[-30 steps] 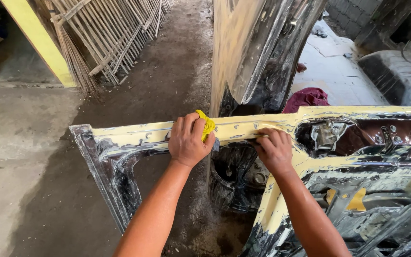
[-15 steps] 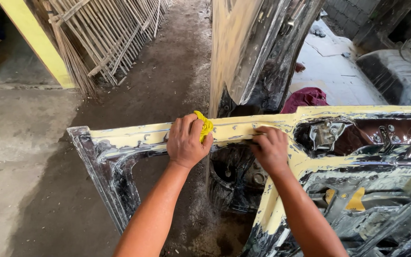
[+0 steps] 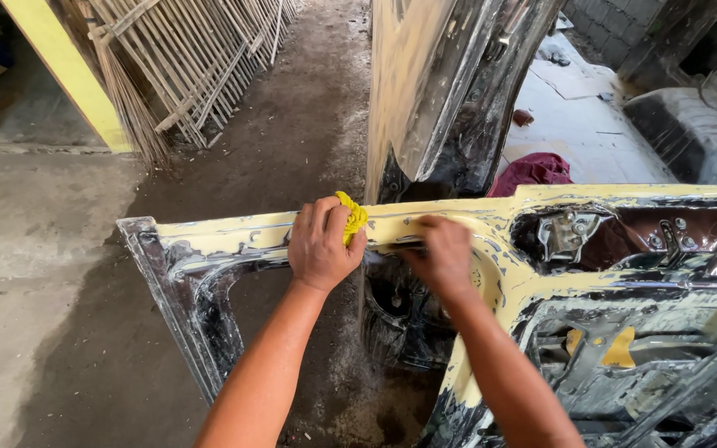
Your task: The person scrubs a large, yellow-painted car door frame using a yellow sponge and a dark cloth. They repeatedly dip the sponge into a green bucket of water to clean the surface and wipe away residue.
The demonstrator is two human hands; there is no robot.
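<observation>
A stripped car door (image 3: 491, 249), its pale yellow coating patchy over dark metal, is stood on edge closest to the camera, and both hands are laid on its upper frame rail. A crumpled yellow pad (image 3: 352, 217) is clenched in the left hand (image 3: 321, 245) and pressed onto the rail. The right hand (image 3: 441, 253) is blurred; whether anything is gripped in it cannot be told. Compared with half a second ago, the right hand has been drawn slightly lower and nearer the left, so rubbing along the rail appears under way. Beyond, another upright body panel (image 3: 450, 91), a red cloth (image 3: 533, 170) and leaning metal grilles (image 3: 201, 66) are seen.
</observation>
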